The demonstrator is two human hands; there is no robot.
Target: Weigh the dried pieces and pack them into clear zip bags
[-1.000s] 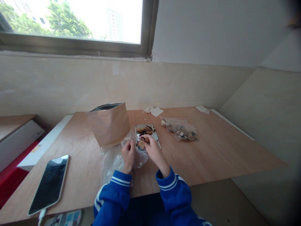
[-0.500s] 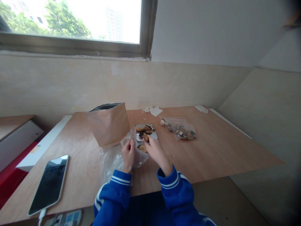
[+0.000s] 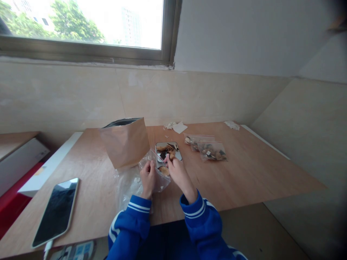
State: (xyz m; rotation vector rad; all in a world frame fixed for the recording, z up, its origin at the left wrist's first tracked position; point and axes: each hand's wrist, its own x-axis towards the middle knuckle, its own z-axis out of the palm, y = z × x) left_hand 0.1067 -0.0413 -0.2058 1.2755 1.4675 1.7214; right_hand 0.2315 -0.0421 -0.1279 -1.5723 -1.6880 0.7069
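Two hands, left and right, grip a clear plastic bag.

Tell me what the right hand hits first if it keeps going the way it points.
The right hand points up and left, so the dried slices on the metal tray come first. Depth is unclear; its fingertips may already touch them.

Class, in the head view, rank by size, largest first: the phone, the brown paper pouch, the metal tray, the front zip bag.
1. Pouch and phone: too close to rank, the phone being nearer.
2. Zip bag and metal tray, alike.
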